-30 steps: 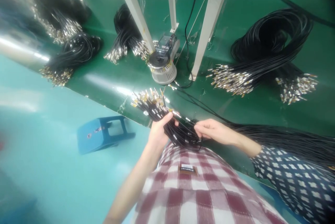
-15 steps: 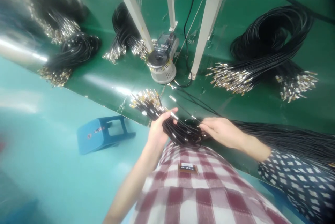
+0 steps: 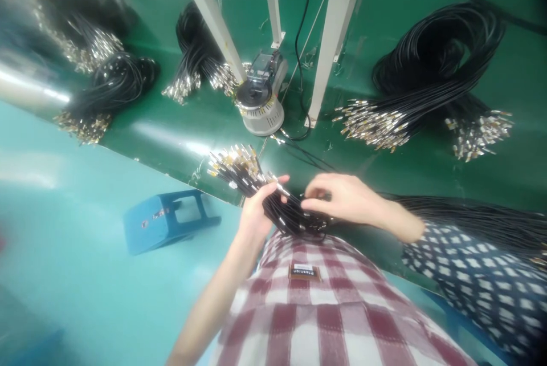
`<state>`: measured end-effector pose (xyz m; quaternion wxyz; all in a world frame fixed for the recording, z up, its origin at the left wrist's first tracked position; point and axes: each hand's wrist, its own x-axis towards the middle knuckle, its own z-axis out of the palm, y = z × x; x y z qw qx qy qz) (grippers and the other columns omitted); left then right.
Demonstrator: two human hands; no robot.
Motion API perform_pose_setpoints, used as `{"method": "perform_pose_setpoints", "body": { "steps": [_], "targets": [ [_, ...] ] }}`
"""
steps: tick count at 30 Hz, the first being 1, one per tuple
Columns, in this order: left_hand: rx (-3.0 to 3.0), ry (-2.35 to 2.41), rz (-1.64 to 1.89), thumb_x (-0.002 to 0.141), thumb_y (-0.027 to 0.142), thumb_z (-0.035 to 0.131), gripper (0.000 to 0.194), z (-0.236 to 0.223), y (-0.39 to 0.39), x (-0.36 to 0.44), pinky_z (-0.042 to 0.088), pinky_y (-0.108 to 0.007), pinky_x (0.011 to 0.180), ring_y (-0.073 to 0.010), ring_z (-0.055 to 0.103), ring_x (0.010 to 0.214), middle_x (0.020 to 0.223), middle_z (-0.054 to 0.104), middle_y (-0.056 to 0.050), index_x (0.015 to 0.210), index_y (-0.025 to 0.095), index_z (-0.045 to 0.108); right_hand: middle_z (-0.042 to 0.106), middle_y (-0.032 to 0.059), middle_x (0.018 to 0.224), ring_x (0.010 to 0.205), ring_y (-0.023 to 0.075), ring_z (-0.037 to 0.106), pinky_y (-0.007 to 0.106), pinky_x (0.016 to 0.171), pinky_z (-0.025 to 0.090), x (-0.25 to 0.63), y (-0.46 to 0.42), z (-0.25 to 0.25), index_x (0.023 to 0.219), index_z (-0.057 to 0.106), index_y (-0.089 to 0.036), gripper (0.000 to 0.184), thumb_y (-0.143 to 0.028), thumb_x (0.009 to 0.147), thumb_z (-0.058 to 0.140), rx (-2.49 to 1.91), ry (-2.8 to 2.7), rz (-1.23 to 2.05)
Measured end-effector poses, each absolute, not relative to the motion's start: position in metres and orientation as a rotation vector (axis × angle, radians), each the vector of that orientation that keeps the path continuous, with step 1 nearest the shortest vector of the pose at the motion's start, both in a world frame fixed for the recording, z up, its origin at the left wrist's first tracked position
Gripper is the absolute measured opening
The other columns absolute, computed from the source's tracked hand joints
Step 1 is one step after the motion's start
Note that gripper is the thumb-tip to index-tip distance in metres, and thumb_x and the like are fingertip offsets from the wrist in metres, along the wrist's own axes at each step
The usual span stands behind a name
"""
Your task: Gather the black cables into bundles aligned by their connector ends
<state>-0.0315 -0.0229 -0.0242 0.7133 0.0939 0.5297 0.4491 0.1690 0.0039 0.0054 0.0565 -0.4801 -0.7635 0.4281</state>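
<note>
My left hand point(image 3: 255, 213) is closed around a bundle of thin black cables point(image 3: 285, 213), whose gold and silver connector ends point(image 3: 234, 165) fan out past my thumb over the edge of the green table point(image 3: 179, 132). My right hand point(image 3: 342, 199) rests on the same bundle just to the right, fingers curled and pinching at single cables. The cables run on to the right as a long black sheaf point(image 3: 478, 223) along the table edge.
Coiled cable bundles with metal ends lie at the right point(image 3: 427, 69), far left point(image 3: 111, 89) and centre left point(image 3: 196, 52). A round grey device point(image 3: 260, 105) stands between white frame legs point(image 3: 329, 41). A blue stool point(image 3: 166, 220) is on the teal floor below.
My right hand has slid left along the bundle toward my left hand, its fingers now pinching closer to the connector ends. The left hand kept its grip.
</note>
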Motion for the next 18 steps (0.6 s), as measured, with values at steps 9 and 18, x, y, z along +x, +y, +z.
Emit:
{"method": "perform_pose_setpoints", "body": {
  "steps": [9,18],
  "targets": [
    [0.170,1.177,1.032,0.066,0.023,0.072,0.024,-0.027,-0.022,-0.030,0.046,-0.022,0.057,-0.0121,0.057,0.053,0.054,0.060,-0.002,0.084,0.007,0.073,0.070,-0.0015,0.074,0.068,0.0134,0.060,0.025,0.065,0.038,0.123,-0.007,-0.001,0.074,0.069,-0.022,0.020,-0.037,0.084,0.061,-1.621,-1.896,1.276],
    [0.196,1.169,1.040,0.064,0.022,0.074,0.026,-0.027,-0.019,-0.029,0.048,-0.023,0.055,-0.0107,0.056,0.051,0.065,0.067,-0.005,0.085,0.007,0.075,0.071,-0.0002,0.087,0.071,0.0125,0.060,0.027,0.068,0.036,0.122,-0.019,-0.008,0.085,0.074,-0.026,0.020,-0.039,0.089,0.059,-1.572,-2.040,0.880]
  ]
}}
